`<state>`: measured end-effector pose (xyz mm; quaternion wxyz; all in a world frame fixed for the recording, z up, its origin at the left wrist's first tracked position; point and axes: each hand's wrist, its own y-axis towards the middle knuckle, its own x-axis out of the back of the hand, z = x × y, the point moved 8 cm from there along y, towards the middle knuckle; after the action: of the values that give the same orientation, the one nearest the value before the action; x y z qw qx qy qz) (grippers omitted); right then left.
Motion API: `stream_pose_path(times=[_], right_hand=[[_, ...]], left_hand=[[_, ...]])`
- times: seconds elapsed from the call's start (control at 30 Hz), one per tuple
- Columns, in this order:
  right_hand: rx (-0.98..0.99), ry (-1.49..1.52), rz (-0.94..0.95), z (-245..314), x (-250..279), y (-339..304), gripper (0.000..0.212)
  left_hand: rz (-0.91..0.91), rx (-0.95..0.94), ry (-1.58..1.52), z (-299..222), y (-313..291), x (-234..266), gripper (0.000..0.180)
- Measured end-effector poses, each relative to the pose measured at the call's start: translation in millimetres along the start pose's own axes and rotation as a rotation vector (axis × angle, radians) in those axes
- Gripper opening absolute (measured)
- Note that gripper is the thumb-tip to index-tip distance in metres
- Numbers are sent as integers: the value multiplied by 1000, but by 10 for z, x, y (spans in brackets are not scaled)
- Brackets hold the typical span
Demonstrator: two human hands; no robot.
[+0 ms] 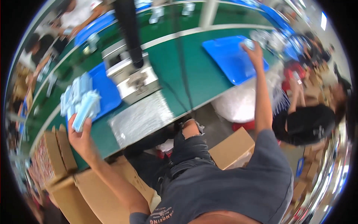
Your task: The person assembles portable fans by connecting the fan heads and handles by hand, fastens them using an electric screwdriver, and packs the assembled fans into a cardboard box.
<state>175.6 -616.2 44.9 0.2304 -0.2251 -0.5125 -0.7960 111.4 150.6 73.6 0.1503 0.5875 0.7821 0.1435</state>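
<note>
My left hand [81,137] is closed around a long, light-blue packet [85,112], its kind too blurred to make out. Just beyond it, a heap of similar light-blue packets [76,91] lies on a blue tray [106,87] at the left of the green table. Far to the right, my right hand [254,54] is closed on a small pale-blue and white item [248,44]. That hand hovers over the right edge of a second blue tray [229,59]; the item's details are smeared.
A metal machine [136,80] with a black upright stands between the trays, a silvery sheet [141,117] before it. Cardboard boxes [100,190] flank me at the lower left. A large white plastic bag [236,106] bulges below the right tray. Another person [309,123] is close on the right.
</note>
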Motion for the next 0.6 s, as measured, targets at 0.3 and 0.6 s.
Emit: stream_pose_path(times=[0.3,0.6], right_hand=[[149,1581,938,3395,708,-1902,86],[-276,1436,737,4134,221,-2494,64]], left_hand=[[-95,541,-866,551,-678,-634,39],[-39,518,-795,408,-873,-1004,43]])
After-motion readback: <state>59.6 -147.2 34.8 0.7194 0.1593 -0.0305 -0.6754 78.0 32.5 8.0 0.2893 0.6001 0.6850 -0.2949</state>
